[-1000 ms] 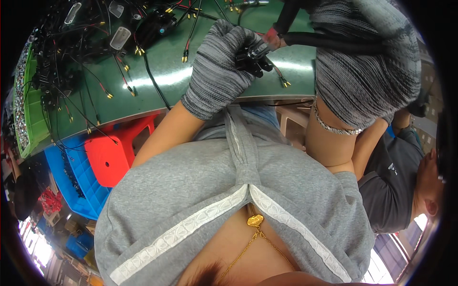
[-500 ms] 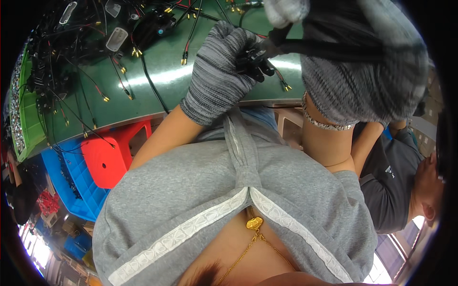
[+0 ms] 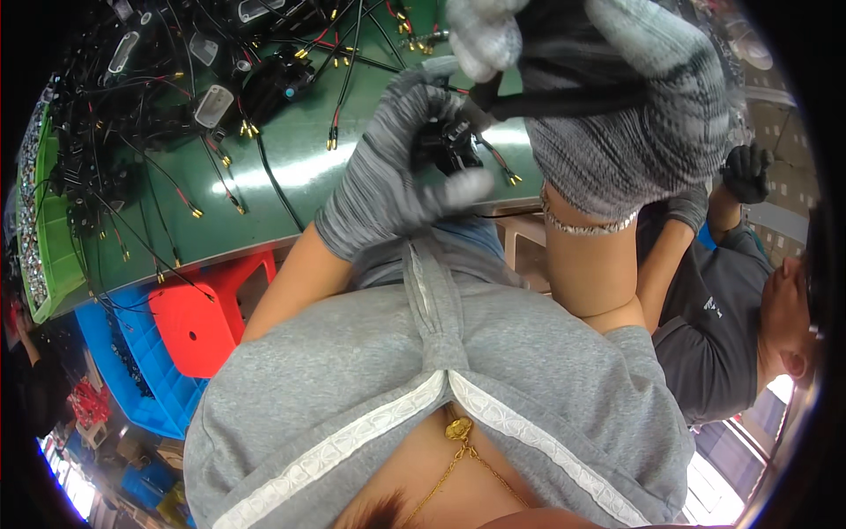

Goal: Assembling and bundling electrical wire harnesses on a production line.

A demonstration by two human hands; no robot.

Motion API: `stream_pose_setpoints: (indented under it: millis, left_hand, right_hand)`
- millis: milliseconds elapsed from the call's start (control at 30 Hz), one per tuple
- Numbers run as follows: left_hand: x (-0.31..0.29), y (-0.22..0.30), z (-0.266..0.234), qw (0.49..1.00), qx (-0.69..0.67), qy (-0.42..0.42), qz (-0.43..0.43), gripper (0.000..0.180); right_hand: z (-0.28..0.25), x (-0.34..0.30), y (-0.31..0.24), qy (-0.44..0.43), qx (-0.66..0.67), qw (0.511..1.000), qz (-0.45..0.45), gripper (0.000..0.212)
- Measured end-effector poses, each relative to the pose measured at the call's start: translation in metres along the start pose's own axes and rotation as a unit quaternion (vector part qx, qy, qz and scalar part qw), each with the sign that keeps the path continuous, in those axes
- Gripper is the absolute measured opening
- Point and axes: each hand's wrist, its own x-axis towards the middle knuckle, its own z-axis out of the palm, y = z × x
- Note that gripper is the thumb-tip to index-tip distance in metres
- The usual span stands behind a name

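My left hand (image 3: 374, 167), in a grey striped knit glove, holds a small black plastic part (image 3: 451, 145) above the table. Its thumb is lifted away and blurred; the other fingers curl behind the part. A short red and black lead (image 3: 500, 160) with gold tips shows beside it. My right hand (image 3: 630, 115), gloved the same way, grips a black bar-shaped tool (image 3: 564, 103). The tool's end meets or nearly meets the upper side of the part; blur hides the exact contact. Much of the tool is hidden by my right hand.
Many black parts with gold-tipped leads (image 3: 211, 106) lie piled on the green table (image 3: 256, 216) at left. A green bin (image 3: 66, 247) stands at the table's left end. Below are a red stool (image 3: 189, 326) and a blue crate (image 3: 141, 370). Another person (image 3: 718, 326) sits at right.
My left hand has loosened from a tight fist round the part, its thumb swinging outward. My right hand and the tool have shifted left in the picture, along with the whole view.
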Motion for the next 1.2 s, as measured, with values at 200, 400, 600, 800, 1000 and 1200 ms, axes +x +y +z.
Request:
stream_pose_setpoints:
  millis: [200,400,600,800,1000,1200]
  left_hand:
    - [0.001,0.005,0.0,0.992,-0.07,0.028,-0.104,0.051]
    - [0.002,0.008,0.014,0.992,-0.086,0.067,-0.06,0.052]
    - [-0.004,-0.005,0.035,0.986,-0.094,0.131,-0.03,0.046]
    - [-0.011,-0.011,0.034,0.988,-0.006,0.135,-0.079,0.045]
    - [-0.002,-0.013,0.041,0.992,-0.051,0.107,0.034,0.042]
    - [-0.005,-0.028,0.041,0.996,-0.041,0.06,0.057,0.059]
  right_hand:
    - [0.005,0.01,0.005,-0.005,0.005,1.0,-0.003,0.032]
    - [0.006,0.0,-0.006,0.004,-0.009,1.0,-0.009,0.032]
    - [-0.007,-0.011,-0.015,-0.01,-0.043,0.999,0.0,0.031]
    - [-0.021,-0.024,-0.02,-0.017,-0.07,0.997,0.024,0.031]
    - [-0.003,-0.045,-0.044,0.005,-0.165,0.986,0.033,0.03]
    - [-0.01,-0.043,-0.045,0.006,-0.177,0.983,0.044,0.03]
